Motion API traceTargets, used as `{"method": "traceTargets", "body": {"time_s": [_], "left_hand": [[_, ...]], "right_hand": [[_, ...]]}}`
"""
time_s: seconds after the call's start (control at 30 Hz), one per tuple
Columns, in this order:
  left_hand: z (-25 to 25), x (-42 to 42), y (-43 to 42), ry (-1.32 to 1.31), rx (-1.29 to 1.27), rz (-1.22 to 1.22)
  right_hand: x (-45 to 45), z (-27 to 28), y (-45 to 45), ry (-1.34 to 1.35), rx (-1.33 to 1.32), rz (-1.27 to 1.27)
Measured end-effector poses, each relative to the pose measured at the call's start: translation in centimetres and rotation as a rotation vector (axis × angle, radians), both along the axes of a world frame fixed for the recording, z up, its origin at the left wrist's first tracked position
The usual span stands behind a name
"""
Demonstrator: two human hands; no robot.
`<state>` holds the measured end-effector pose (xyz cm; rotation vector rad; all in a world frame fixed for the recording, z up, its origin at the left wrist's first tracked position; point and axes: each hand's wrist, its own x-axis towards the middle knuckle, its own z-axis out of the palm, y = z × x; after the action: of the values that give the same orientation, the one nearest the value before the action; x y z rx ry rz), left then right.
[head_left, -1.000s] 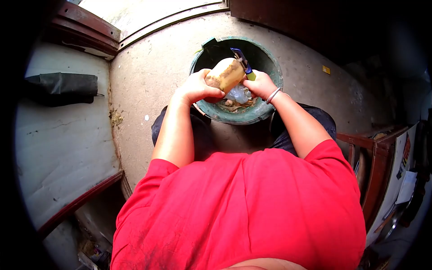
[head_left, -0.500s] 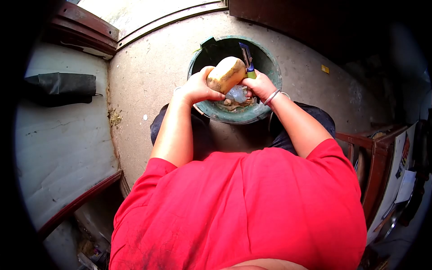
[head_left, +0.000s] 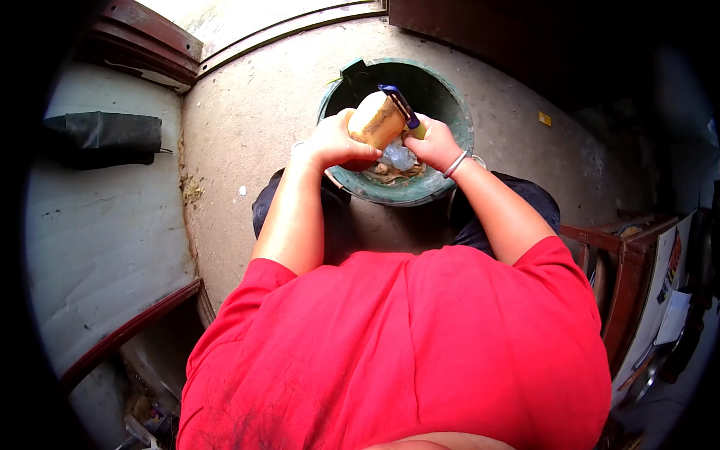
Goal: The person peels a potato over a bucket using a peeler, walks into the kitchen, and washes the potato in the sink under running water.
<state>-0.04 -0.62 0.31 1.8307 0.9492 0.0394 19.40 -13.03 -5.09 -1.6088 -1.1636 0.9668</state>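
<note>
My left hand (head_left: pixel 335 142) is wrapped round the side of a thick, pale yellow squash (head_left: pixel 373 122) with darker, mottled patches. In my right hand (head_left: pixel 436 144) is a vegetable peeler (head_left: pixel 400 103) with a blue head and a green handle. The peeler's head lies at the squash's upper right side; whether its blade touches the skin I cannot tell. Both hands are above a green round bin (head_left: pixel 386 193). Inside the bin lie a clear plastic bag (head_left: pixel 398 157) and brownish scraps (head_left: pixel 390 175).
The bin stands on a concrete floor (head_left: pixel 247 112) between my knees. To the left, a black boot-like item (head_left: pixel 112 135) lies on a pale surface (head_left: pixel 120 232). A reddish wooden frame (head_left: pixel 622 277) stands at the right. A small yellow piece (head_left: pixel 544 118) lies on the floor.
The peeler has tilted leftward, bringing its head from beside the squash to over its upper right side. The squash has turned slightly more upright in my left hand.
</note>
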Motion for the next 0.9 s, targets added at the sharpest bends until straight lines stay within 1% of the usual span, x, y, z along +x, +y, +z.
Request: {"method": "traceTargets", "body": {"time_s": [0.03,0.1,0.13,0.2,0.3,0.33,0.37,0.4,0.43,0.47,0.5,0.57,0.6,0.63,0.7,0.73,0.83,0.87,0.9], "left_hand": [[0.0,0.0,0.0,-0.006,0.003,0.004],[0.1,0.0,-0.1,-0.010,0.005,0.002],[0.3,0.0,-0.1,-0.014,-0.003,-0.001],[0.2,0.0,-0.1,-0.017,-0.012,-0.008],[-0.4,0.0,-0.1,-0.022,-0.040,-0.011],[-0.5,0.0,-0.3,-0.114,-0.103,-0.023],[-0.4,-0.1,-0.5,-0.204,-0.168,-0.036],[0.1,-0.1,-0.8,-0.195,-0.166,-0.046],[0.9,0.2,-1.2,-0.133,-0.122,-0.046],[1.4,0.4,-1.2,-0.079,-0.077,-0.038],[1.1,0.4,-0.9,-0.086,-0.075,-0.031],[0.0,0.0,-0.2,-0.103,-0.075,-0.006],[-0.2,0.1,-0.2,-0.130,-0.064,0.009],[-0.2,0.0,-0.1,-0.131,-0.063,0.014],[-0.2,0.0,0.1,-0.065,0.030,0.039],[-0.4,0.0,0.3,-0.066,0.032,0.047],[-0.8,-0.1,0.6,-0.020,0.072,0.081],[-0.7,-0.1,0.6,-0.039,0.015,0.112],[-0.5,0.0,0.5,-0.056,-0.042,0.141]], "right_hand": [[0.1,-0.6,0.1,0.001,0.000,-0.001],[0.4,-1.1,0.3,-0.151,-0.029,0.020],[0.6,-1.0,0.4,-0.150,-0.031,0.017],[1.0,-0.8,0.5,-0.293,-0.110,0.016],[1.9,-2.1,0.7,-0.256,-0.150,0.010],[2.1,-0.3,0.6,0.062,-0.483,-0.091],[3.3,-1.8,0.3,0.152,-0.558,-0.060],[3.6,-1.9,0.2,0.024,-0.647,-0.009],[3.7,-1.9,0.4,-0.109,-0.731,0.044],[3.7,-2.0,0.4,-0.104,-0.717,0.026],[3.4,-1.4,0.3,-0.113,-0.715,0.031],[2.6,-0.5,0.1,-0.051,-0.463,-0.108],[2.3,-0.4,0.1,-0.116,-0.343,-0.134],[1.9,-0.3,0.1,-0.117,-0.342,-0.130],[1.3,0.3,0.2,-0.184,-0.051,-0.147],[0.8,0.4,0.2,-0.206,0.004,-0.120],[-1.4,2.4,-0.1,-0.461,0.010,0.065],[-2.1,2.3,-0.3,-0.521,-0.028,0.112],[-2.6,2.8,-0.5,-0.512,-0.064,0.158]]}}
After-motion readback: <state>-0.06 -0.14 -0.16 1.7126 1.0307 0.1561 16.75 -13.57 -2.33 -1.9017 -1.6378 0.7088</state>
